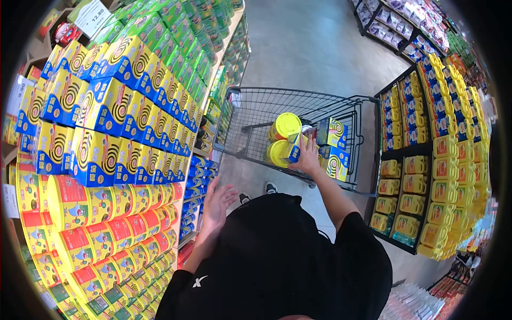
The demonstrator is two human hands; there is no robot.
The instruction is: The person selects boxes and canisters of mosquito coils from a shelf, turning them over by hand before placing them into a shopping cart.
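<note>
My right hand (306, 158) reaches down into the metal shopping cart (256, 98), its fingers closed around a blue-and-yellow box (294, 151). Two yellow round tubs (288, 125) lie just left of that box. To its right are more blue-and-yellow boxes with a black spiral print, one upper box (336, 133) and one lower box (337, 163). A small dark item between the tubs and boxes is partly hidden. My left hand (217, 201) hangs in the air beside the shelf, fingers apart, holding nothing.
Spiral-print boxes (104, 106) are stacked on the left shelf, with red-and-yellow tubs (101, 208) below and green packs (170, 32) behind. A rack of yellow jugs (444, 170) stands right of the cart. Grey floor (298, 42) stretches ahead.
</note>
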